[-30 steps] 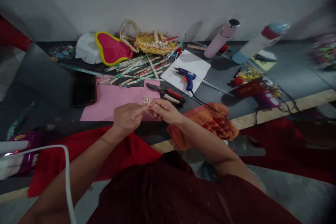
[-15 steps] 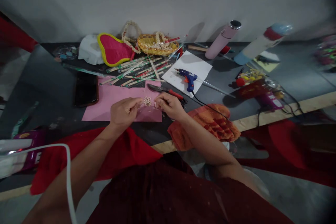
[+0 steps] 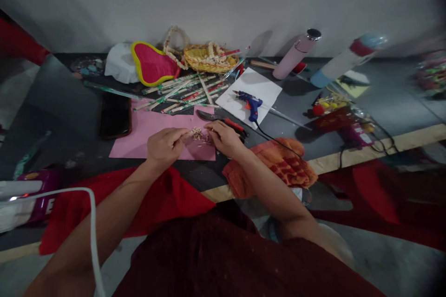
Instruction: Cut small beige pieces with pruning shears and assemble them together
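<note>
Pinched fingers of my left hand meet the left edge of a small cluster of short pale stick pieces. Whether the cluster is held or rests on the pink paper cannot be made out. Opposite it, my right hand has its thumb and fingers drawn together at the cluster's right side; anything between them is too small to see. A few loose pale bits lie beside the cluster. Just beyond my right hand are cutters with red handles and a dark blade.
Behind the paper lie many printed wooden sticks. A blue glue gun rests on a white sheet, its cord running over an orange towel. A phone, wicker basket and pink flask stand around.
Both hands stay at the cluster. My right hand's fingers have shifted slightly up and over, and the cluster's pieces look arranged differently. The camera view has moved slightly.
</note>
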A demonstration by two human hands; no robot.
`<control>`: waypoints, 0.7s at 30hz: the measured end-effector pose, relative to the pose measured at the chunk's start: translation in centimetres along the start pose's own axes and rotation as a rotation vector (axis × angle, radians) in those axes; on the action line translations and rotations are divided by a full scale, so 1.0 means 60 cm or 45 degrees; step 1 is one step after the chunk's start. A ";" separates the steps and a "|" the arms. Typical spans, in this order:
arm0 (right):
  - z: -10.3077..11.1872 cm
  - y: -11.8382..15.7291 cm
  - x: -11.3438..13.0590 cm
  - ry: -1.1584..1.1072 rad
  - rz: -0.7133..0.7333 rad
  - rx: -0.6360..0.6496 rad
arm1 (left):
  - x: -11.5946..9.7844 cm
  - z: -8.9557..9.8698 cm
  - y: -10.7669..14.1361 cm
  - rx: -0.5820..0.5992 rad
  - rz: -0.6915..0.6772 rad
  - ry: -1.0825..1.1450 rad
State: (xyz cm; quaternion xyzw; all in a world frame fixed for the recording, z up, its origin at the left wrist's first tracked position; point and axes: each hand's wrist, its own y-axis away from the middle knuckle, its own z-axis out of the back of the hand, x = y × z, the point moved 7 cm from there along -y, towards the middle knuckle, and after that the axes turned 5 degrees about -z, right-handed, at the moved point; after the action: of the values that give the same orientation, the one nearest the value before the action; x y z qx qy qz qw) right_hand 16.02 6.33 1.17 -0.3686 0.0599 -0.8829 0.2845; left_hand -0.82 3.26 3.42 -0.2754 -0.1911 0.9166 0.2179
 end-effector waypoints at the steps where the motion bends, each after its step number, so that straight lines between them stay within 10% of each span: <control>1: 0.004 0.000 -0.003 -0.007 -0.016 -0.019 | 0.001 0.001 0.000 -0.007 0.006 -0.006; 21: -0.009 0.014 0.009 0.092 0.070 0.241 | 0.007 -0.020 0.003 0.108 0.065 0.005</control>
State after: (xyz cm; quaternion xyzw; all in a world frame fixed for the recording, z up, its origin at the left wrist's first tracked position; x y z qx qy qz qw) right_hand 15.71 5.29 0.85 -0.3063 -0.0036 -0.8892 0.3399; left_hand -0.50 3.57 2.24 -0.2725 -0.1443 0.9286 0.2063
